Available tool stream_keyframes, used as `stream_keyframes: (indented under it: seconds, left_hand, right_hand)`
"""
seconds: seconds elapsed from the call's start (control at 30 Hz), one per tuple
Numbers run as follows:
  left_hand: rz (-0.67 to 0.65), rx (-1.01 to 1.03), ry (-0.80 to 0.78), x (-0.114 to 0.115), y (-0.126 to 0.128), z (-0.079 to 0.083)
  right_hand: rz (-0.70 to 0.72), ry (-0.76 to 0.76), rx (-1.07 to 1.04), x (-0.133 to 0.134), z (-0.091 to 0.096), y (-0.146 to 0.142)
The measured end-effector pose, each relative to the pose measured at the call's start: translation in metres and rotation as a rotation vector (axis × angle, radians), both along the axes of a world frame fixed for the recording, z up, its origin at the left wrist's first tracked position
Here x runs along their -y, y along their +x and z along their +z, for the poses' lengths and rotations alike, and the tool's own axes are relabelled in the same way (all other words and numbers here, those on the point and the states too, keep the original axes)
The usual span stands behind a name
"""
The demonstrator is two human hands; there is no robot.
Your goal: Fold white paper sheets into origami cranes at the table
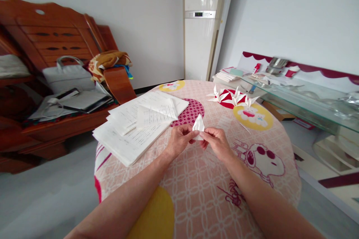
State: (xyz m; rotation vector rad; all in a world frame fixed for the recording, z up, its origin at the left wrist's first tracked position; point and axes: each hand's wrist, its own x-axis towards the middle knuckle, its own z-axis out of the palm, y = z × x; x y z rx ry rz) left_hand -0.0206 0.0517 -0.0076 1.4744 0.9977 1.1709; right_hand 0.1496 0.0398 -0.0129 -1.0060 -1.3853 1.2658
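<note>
Folded white paper (199, 122) held upright between both hands above the round table.
My left hand (181, 140) pinches the paper's lower left edge between thumb and fingers; my right hand (218, 142) grips the lower right edge likewise, both closed with thumbs nearly meeting. The paper's point faces up. A stack of written sheets (140, 142) lies to the left on the patterned tablecloth (193, 190); white folded paper cranes (237, 97) stand beyond my right hand, near the far right edge.

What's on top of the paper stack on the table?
Loose sheets with lines of writing lie on the paper stack. They cover part of its top page; the lower pages' faces cannot be seen.
</note>
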Motion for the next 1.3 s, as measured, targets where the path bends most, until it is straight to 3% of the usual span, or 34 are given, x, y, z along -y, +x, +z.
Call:
stream_keyframes:
  seconds: [0.33, 0.73, 1.0, 1.17, 1.3]
  left_hand:
    - [0.019, 0.055, -0.007, -0.0019, -0.0003, -0.002]
    - [-0.04, 0.165, -0.071, -0.0022, 0.0042, -0.004]
    - [0.027, 0.039, 0.027, -0.0003, 0.0003, -0.002]
    - [-0.033, 0.121, -0.042, -0.001, 0.0018, -0.0032]
    - [-0.006, 0.19, -0.077, -0.0021, 0.0017, -0.0029]
  right_hand:
    - [0.024, -0.097, -0.078, 0.0016, 0.0039, -0.0039]
    - [-0.008, -0.041, -0.065, -0.0005, 0.0033, -0.0006]
    - [0.004, -0.035, -0.078, -0.0014, 0.0017, -0.0014]
    - [-0.015, -0.006, -0.045, -0.0003, 0.0039, 0.0]
    - [0.038, -0.002, -0.015, 0.0007, 0.006, 0.0015]
